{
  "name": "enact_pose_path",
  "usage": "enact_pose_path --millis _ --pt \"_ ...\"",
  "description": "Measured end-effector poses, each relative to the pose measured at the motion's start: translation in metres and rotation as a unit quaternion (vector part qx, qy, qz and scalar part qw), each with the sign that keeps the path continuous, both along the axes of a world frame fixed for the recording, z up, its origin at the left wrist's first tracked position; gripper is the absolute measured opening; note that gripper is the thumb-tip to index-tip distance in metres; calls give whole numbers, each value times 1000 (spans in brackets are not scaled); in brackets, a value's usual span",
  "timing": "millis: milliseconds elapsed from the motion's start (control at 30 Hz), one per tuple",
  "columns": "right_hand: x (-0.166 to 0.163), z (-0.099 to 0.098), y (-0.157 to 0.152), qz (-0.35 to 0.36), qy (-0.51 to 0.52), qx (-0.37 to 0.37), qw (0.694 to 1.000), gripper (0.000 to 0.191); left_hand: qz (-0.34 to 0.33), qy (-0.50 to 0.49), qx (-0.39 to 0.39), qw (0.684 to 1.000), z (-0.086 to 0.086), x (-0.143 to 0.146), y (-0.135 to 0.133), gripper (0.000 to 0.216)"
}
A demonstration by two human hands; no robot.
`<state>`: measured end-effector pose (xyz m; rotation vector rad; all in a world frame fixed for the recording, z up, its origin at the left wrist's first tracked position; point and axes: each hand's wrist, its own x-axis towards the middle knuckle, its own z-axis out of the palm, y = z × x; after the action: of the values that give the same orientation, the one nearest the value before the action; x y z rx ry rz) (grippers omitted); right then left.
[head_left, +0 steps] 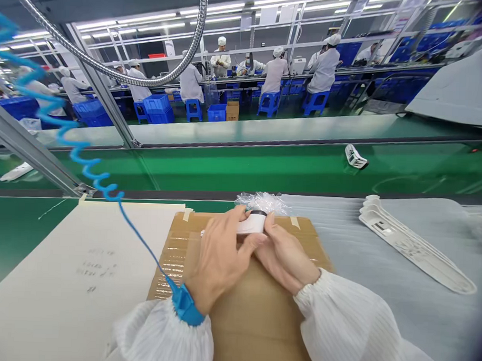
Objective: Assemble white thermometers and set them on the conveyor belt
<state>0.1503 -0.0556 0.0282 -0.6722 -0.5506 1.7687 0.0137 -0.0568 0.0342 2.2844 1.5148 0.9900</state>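
Note:
Between both hands is a small white plastic part with a black end (257,222), held just above a brown cardboard sheet (255,318). My left hand (223,248) wraps over it from the left, thumb against its near side; a blue wrist strap (187,305) circles that wrist. From the right, my right hand (282,250) grips the part's right end with bent fingers. Much of the part is covered by the fingers, so its full shape cannot be seen. Just beyond the hands lies crumpled clear plastic film (264,201).
Stacked long white plastic shells (412,244) lie on grey sheeting to the right. A blue coiled cord (87,164) hangs at left over a white marked sheet (99,270). Behind runs a green conveyor belt (233,169) carrying a small white-and-black part (355,156). Co-workers sit farther back.

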Motion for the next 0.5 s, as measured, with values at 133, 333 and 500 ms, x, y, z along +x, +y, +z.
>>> enact_pose_path --millis 133,333,500 --pt "-9 -9 -7 -22 -7 -15 1000 25 -13 -17 62 998 -4 10 -7 31" --pt "-2 -8 -5 6 2 0 1000 22 -49 -31 74 996 -5 11 -6 31" --pt "11 -3 5 -39 -4 -15 999 30 -37 -59 -118 991 -2 -4 5 38"
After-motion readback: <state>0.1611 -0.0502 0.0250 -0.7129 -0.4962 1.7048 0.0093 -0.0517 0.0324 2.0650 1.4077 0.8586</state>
